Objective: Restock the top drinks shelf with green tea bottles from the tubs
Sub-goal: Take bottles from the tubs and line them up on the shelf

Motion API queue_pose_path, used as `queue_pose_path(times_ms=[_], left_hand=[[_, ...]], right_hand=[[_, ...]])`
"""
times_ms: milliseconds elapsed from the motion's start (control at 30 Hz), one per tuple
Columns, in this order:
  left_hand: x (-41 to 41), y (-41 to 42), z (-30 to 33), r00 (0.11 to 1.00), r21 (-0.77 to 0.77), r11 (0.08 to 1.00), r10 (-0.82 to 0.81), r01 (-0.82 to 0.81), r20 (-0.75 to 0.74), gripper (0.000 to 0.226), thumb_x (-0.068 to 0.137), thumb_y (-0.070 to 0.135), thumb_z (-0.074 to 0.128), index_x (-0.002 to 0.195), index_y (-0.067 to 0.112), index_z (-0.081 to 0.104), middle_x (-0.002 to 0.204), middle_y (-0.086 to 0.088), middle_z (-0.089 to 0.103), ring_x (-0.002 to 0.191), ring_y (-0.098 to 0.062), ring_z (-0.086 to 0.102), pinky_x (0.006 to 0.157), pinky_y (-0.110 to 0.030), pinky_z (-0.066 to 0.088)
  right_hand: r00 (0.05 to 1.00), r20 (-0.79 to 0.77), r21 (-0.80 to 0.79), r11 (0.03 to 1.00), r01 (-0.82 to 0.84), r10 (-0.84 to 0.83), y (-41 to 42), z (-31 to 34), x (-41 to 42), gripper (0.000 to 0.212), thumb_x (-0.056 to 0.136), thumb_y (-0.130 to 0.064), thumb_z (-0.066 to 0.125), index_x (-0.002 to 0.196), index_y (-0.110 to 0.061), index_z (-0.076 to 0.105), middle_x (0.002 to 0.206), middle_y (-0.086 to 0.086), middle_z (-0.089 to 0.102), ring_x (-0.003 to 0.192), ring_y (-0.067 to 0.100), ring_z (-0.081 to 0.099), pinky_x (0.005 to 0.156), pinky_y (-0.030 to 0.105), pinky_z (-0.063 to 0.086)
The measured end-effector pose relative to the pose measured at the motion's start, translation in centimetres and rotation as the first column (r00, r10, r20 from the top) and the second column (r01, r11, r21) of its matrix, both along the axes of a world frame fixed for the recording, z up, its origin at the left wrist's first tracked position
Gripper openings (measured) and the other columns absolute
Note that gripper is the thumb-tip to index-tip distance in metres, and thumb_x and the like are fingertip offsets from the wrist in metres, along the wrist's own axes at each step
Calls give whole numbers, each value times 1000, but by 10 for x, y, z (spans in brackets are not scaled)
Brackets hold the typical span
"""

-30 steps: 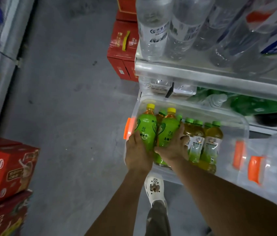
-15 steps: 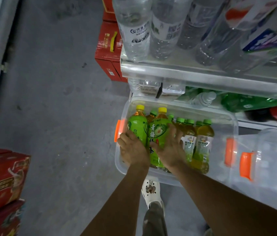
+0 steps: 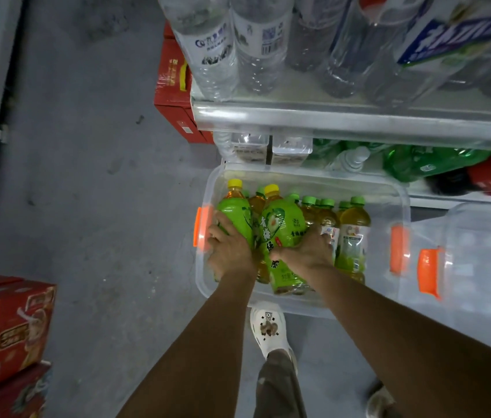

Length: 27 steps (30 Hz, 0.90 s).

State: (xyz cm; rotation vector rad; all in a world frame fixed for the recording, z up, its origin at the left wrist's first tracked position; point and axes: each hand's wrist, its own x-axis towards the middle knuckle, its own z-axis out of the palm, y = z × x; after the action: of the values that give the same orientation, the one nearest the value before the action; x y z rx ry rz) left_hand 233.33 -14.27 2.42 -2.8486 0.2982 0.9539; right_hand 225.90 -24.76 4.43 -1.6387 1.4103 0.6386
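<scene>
Head view, looking down into a clear plastic tub (image 3: 388, 188) with orange latches (image 3: 199, 227), standing on the grey concrete floor (image 3: 87, 191) just in front of a metal shelf rack (image 3: 328, 117); a second clear tub (image 3: 479, 267) touches it on the right, its contents too washed out to make out. The left hand (image 3: 232, 251) curls around a yellow-capped green tea bottle (image 3: 235, 212) at the tub's left end, fingers wrapped over the label, the bottle's lower part hidden behind hand and forearm; the right hand (image 3: 304, 251) grips a second yellow-capped green tea bottle (image 3: 280, 227) just beside the first, thumb on the near face, fingers curled round the right side; both bottles lean with caps toward the far side, and whether their bases rest on the tub floor cannot be told. To the right stand green-capped tea bottles (image 3: 352, 233), packed close, those behind showing only caps; their label print is illegible. On the shelf above stand large clear water bottles (image 3: 208, 46), tops cut off by the frame edge; on the lower shelf lie green soda bottles (image 3: 431, 164), partly hidden under the shelf lip. Red cartons sit far (image 3: 171, 86) and near left (image 3: 6, 333), the latter cropped. A white clog (image 3: 268, 327) shows below the tub's near wall.
</scene>
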Motion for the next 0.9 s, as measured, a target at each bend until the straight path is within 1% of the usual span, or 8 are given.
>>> queue_pose_path(times_ms=[100,233,367,433,533,733,800,900], left_hand=[[7,0,7,995,-61,996,54,-59,-83,132,77,37,86,155,3,-16,148,-22,24,134,-39,39,99,-44,49],[18,9,24,870,-257,867,315,-426,-379,133,71,40,88,160,16,-8,163,-22,13,148,-41,25,120,-49,30],[-8,16,56,711,-358,652,420,-669,-564,123,36,56,94,139,18,38,130,-9,64,114,-28,65,100,-50,54],[-29,13,90,648,-382,564,405,-733,-646,104,46,48,98,131,20,45,114,-1,70,103,-23,69,99,-48,54],[-62,1,147,597,-423,479,304,-769,-742,96,48,39,100,132,27,55,116,-4,73,102,-27,73,94,-50,56],[-129,-44,246,565,-519,400,-3,-755,-825,94,50,9,93,134,16,52,118,-12,73,107,-32,71,91,-50,57],[-155,-69,279,555,-524,363,-22,-771,-832,90,54,12,94,133,20,53,119,-11,73,103,-30,72,83,-48,60],[-204,-113,331,643,-614,291,5,-733,-766,97,44,54,96,130,29,57,123,-5,72,110,-28,69,95,-55,55]], right_hand=[[999,30,67,997,24,-26,-10,14,-18,108,57,-38,90,143,-16,28,141,16,44,130,39,44,105,52,44],[983,76,163,975,154,-168,-26,42,-48,115,54,-31,94,147,-10,29,141,14,52,129,35,51,107,48,45],[923,160,269,915,301,-351,-49,85,-85,90,58,-21,94,131,-7,44,122,12,61,114,33,61,99,46,51],[889,207,325,886,331,-408,-63,108,-105,92,54,-22,95,130,-7,46,119,13,64,107,34,65,93,49,55],[814,297,443,827,346,-499,-86,146,-135,86,50,-16,95,125,-7,55,107,13,73,91,32,73,79,45,60],[726,471,563,804,190,-501,-133,240,-219,64,62,-12,79,123,-7,62,115,17,72,105,38,69,84,48,59],[667,528,568,803,183,-526,-148,270,-250,62,66,-12,80,125,-8,60,117,18,70,108,40,67,82,46,60],[575,603,506,822,260,-553,-170,316,-292,65,67,-25,83,127,-10,60,111,13,74,102,32,71,78,41,61]])
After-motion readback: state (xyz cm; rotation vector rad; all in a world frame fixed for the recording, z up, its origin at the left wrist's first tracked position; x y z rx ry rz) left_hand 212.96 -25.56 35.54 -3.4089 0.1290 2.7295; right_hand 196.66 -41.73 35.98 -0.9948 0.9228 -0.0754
